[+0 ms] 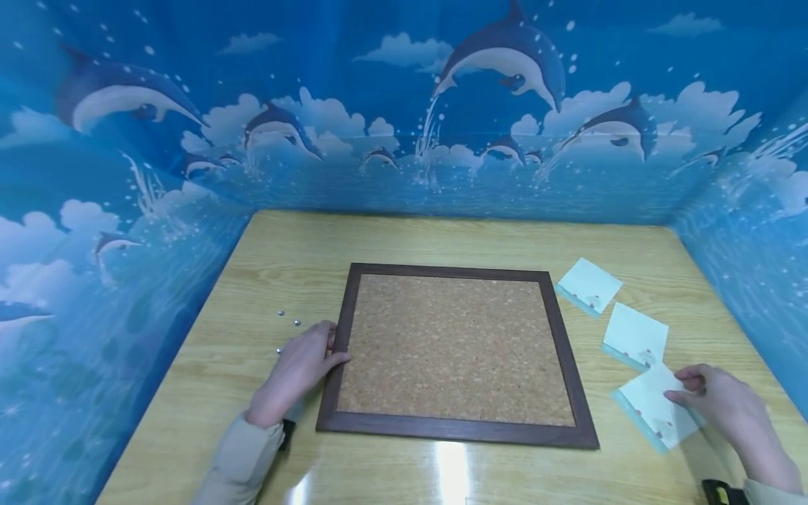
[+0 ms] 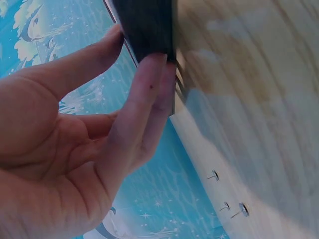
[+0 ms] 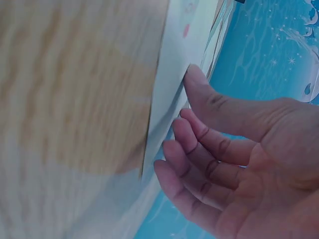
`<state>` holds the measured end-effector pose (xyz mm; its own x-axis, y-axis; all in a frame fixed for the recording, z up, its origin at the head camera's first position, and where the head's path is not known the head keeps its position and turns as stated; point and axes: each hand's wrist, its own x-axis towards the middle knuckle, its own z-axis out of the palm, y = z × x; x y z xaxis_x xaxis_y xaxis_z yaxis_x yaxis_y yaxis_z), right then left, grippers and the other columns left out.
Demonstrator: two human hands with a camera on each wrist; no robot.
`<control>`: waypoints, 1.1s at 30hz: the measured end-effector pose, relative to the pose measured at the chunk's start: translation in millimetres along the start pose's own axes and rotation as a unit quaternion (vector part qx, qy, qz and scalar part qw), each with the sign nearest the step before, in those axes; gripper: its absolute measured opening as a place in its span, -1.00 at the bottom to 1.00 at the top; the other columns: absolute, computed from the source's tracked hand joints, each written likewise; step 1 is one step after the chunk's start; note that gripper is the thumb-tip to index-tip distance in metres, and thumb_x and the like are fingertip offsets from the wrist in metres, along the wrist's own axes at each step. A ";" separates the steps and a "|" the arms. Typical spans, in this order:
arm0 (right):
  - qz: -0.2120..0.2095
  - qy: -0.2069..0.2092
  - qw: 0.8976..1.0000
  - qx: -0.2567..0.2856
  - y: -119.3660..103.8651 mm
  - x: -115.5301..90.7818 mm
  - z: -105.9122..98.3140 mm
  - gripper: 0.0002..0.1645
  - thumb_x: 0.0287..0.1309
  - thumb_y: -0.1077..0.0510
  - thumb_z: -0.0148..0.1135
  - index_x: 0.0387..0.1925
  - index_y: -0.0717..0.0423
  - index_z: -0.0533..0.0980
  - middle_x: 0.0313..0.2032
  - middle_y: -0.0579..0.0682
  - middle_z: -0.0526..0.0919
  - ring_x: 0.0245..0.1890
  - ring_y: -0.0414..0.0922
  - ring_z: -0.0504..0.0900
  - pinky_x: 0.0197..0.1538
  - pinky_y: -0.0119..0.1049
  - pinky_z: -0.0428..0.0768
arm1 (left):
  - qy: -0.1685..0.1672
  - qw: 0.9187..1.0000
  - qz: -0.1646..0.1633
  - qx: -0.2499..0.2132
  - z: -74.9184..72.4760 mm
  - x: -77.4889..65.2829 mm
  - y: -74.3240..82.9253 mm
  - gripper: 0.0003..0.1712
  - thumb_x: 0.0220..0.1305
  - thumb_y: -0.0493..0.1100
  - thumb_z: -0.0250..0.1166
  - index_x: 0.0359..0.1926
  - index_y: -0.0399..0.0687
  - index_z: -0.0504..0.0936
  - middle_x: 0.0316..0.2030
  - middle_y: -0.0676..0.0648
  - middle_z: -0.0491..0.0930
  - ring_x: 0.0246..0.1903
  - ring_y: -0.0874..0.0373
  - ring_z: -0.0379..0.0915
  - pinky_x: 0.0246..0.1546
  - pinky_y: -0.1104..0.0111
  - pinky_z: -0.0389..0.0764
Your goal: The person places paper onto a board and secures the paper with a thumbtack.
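Observation:
A cork board (image 1: 454,347) with a dark brown frame lies in the middle of the table. My left hand (image 1: 301,361) grips the left side of its frame, the thumb on one face and the fingertips at the other in the left wrist view. On the right lie three pale green paper notes. My right hand (image 1: 726,403) is at the nearest note (image 1: 656,407), thumb tip at its edge and the other fingers bent beside it. In the right wrist view a gap shows between thumb (image 3: 197,79) and fingers. The middle note (image 1: 637,333) overlaps the nearest one.
The third note (image 1: 590,284) lies beside the board's upper right corner. Several metal thumbtacks (image 1: 297,322) are left of the board, close to my left hand. A blue dolphin-print curtain (image 1: 379,168) encloses the back and sides of the wooden table (image 1: 473,242).

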<state>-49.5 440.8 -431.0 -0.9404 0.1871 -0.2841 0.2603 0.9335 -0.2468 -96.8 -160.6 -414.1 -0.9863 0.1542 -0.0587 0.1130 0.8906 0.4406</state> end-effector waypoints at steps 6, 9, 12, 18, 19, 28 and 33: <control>0.006 -0.014 1.000 0.008 -1.0 4.8 -1.0 -0.19 -0.21 -0.18 0.41 -0.13 0.43 0.45 -0.31 0.27 0.60 -0.32 0.16 0.55 -0.25 0.09 0.36 | 0.002 1.000 0.003 -0.007 1.4 2.0 -2.4 -0.39 0.01 -0.04 0.39 0.02 -0.30 0.45 -0.24 -0.17 0.62 -0.29 0.04 0.57 -0.29 0.21 0.58; -0.008 -0.018 1.000 0.010 -0.8 5.3 -1.6 -0.22 -0.19 -0.18 0.40 -0.16 0.44 0.46 -0.32 0.26 0.60 -0.33 0.14 0.56 -0.27 0.07 0.37 | 0.003 1.000 0.006 -0.006 1.4 2.4 -3.0 -0.40 0.01 -0.03 0.39 0.01 -0.29 0.45 -0.24 -0.17 0.62 -0.30 0.05 0.57 -0.30 0.21 0.58; -0.011 -0.023 1.000 0.019 0.2 5.2 -1.9 -0.20 -0.14 -0.19 0.38 -0.14 0.45 0.42 -0.31 0.26 0.58 -0.31 0.15 0.54 -0.27 0.04 0.36 | 0.000 1.000 0.005 -0.003 1.3 2.3 -2.9 -0.39 0.01 -0.02 0.39 0.01 -0.29 0.46 -0.26 -0.15 0.62 -0.31 0.06 0.57 -0.32 0.22 0.58; 0.026 -0.045 0.998 0.044 1.9 6.8 0.6 -0.01 -0.14 -0.23 0.37 0.00 0.51 0.25 -0.19 0.39 0.46 -0.21 0.21 0.46 -0.26 -0.03 0.41 | -0.011 1.000 -0.016 -0.005 1.0 2.8 -1.3 -0.36 0.03 -0.02 0.37 0.07 -0.26 0.43 -0.25 -0.14 0.63 -0.29 0.06 0.57 -0.31 0.23 0.57; 0.032 -0.048 0.997 0.045 2.2 6.6 1.0 0.01 -0.15 -0.24 0.36 0.02 0.51 0.23 -0.18 0.41 0.44 -0.20 0.22 0.44 -0.27 -0.03 0.41 | -0.013 1.000 -0.018 -0.005 1.0 3.0 -0.9 -0.36 0.03 -0.02 0.37 0.08 -0.25 0.42 -0.25 -0.14 0.63 -0.28 0.06 0.57 -0.32 0.24 0.57; 0.045 0.005 0.999 0.005 8.3 -4.0 -0.8 0.05 -0.12 -0.39 0.24 -0.02 0.52 0.34 -0.14 0.51 0.44 -0.21 0.35 0.42 -0.29 0.05 0.44 | -0.017 1.000 -0.019 -0.004 0.8 3.9 -0.6 -0.35 0.03 -0.01 0.37 0.09 -0.24 0.41 -0.24 -0.14 0.63 -0.28 0.05 0.57 -0.32 0.25 0.57; 0.011 0.044 0.999 0.014 0.6 -11.6 -13.9 -0.06 0.11 -0.33 0.07 -0.04 0.57 0.38 -0.18 0.53 0.48 -0.28 0.35 0.47 -0.43 -0.06 0.47 | -0.022 0.999 -0.022 -0.005 -0.1 3.8 -1.3 -0.36 0.04 -0.02 0.37 0.09 -0.24 0.41 -0.23 -0.15 0.62 -0.27 0.05 0.57 -0.33 0.26 0.58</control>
<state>-41.6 443.4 -414.9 -0.9495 0.2358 -0.2070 0.2868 0.9198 -0.2679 -100.7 -161.3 -414.8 -0.9840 0.1337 -0.1176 0.0680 0.8925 0.4460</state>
